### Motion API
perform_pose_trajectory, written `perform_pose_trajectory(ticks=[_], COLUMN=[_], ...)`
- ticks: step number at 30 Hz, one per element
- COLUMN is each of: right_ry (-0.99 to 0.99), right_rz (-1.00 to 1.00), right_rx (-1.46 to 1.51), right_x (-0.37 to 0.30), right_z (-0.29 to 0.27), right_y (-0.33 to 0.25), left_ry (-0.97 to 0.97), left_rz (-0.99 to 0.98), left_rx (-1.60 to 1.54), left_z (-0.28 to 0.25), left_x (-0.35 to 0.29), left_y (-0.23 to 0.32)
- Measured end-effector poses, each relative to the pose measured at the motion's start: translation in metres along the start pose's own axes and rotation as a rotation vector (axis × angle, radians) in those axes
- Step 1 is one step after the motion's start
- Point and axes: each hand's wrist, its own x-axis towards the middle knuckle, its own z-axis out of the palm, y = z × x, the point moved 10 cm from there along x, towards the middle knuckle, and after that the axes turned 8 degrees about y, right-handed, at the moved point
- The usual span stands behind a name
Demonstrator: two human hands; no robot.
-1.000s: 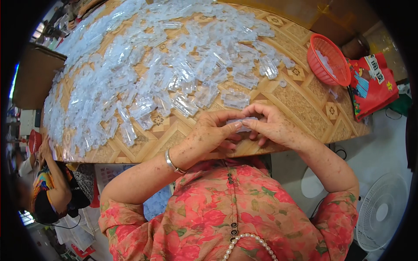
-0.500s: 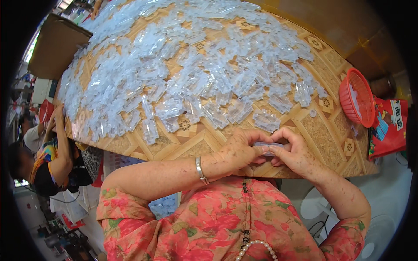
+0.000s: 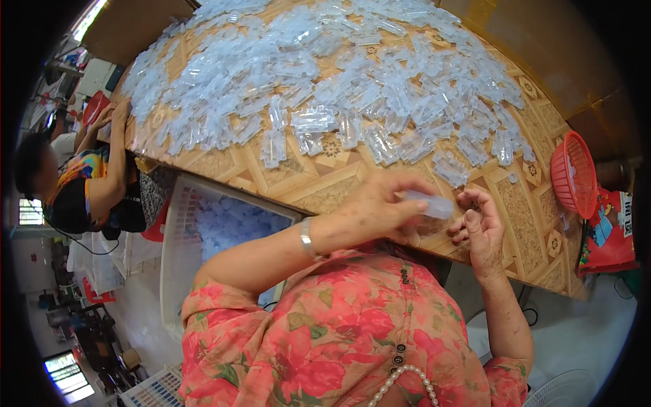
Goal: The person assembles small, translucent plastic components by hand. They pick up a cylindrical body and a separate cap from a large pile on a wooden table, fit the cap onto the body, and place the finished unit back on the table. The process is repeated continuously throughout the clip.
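Where both hands were pressed together around one small clear plastic piece half a second ago, they have now come apart. The left hand (image 3: 380, 210) alone keeps the small translucent plastic piece (image 3: 434, 205), pinched between thumb and fingertips and held just above the near edge of the patterned wooden table (image 3: 325, 183). The right hand (image 3: 481, 230) has let go; it hangs just to the right of the piece, fingers loosely curled and open, with nothing in it that I can make out. That parting suggests the two-handed work on this piece is finished, or that it is being passed wholly to the left hand.

Across the far and middle table lies a broad heap of clear plastic pieces (image 3: 325, 88) of the same kind, well apart from the hands. A red plastic basket (image 3: 573, 173) stands at the right edge of the table, with a red printed packet (image 3: 607, 234) just near of it. Below the near-left table edge sits a white plastic crate (image 3: 178, 251) holding more pale pieces. At the far left another person in a colourful shirt (image 3: 74, 190) leans against the table, one arm on its edge.
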Motion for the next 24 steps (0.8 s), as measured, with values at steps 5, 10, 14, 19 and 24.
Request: perform_pose_trajectory(ticks=[5,10,14,19,24], right_ry=[0.017,0.024,0.033,0.065,0.086], right_rz=[-0.011,-0.017,-0.018,-0.039,-0.052], right_rx=[0.028,0.003,0.005,0.053,0.101], right_x=[0.001,0.001,0.003,0.001,-0.001], right_z=[-0.002,-0.002,-0.005,-0.009,-0.01], right_y=[0.003,0.003,0.007,0.007,0.007], left_ry=[0.282,0.669,0.823,0.896,0.918], left_rz=[0.158,0.224,0.495,0.744,0.793], left_rx=[0.313,1.007,1.066,1.176,1.323], left_z=[-0.112,-0.183,-0.177,-0.16,-0.162], left_x=[-0.09,-0.156,-0.137,-0.072,-0.041], left_y=[0.027,0.04,0.06,0.082,0.082])
